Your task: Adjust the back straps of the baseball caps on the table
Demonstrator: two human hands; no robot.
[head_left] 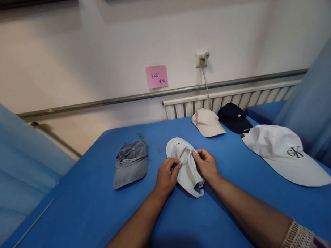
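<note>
A pale, whitish baseball cap [186,170] lies on the blue table between my hands, its brim pointing away and its back strap toward me. My left hand [167,174] pinches the fabric on the cap's left side. On the other side, my right hand [207,166] grips the crown's edge with the thumb on top and the fingers partly hidden. To the left rests a grey denim cap [131,161] with a small red patch, apart from my hands.
At the back right sit a cream cap [207,122], a navy cap [234,118] and a large white cap [286,152] with dark letters. A thin stick [33,224] lies at left on the blue table [103,216]. Behind are a radiator [178,109] and metal rail [115,100]; blue curtains [17,161] flank the table.
</note>
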